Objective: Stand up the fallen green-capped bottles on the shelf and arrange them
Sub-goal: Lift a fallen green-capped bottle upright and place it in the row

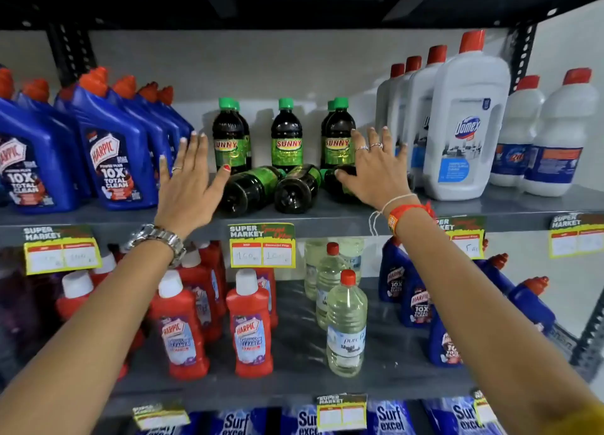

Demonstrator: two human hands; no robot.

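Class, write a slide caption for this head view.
Open hands reach three fallen green-capped bottles on the shelf.

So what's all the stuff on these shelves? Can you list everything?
Standing Sunny bottles: five, dark with green caps, middle of top shelf, at the back.
Fallen Sunny bottles: three, dark, lying in front of them.
Blue Harpic bottles: many, blue with red caps, top shelf left; more lower right.
Domex bottles: several, white with red caps, top shelf right.
Red Harpic bottles: several, red with white caps, lower shelf left.
Clear bottles: several, pale with red caps, lower shelf middle.
Price tags: several, yellow-edged, on shelf edges.
Surf Excel packs: several, blue, bottom.
Left hand: open, beside the fallen bottles.
Right hand: open, resting on the rightmost fallen bottle.
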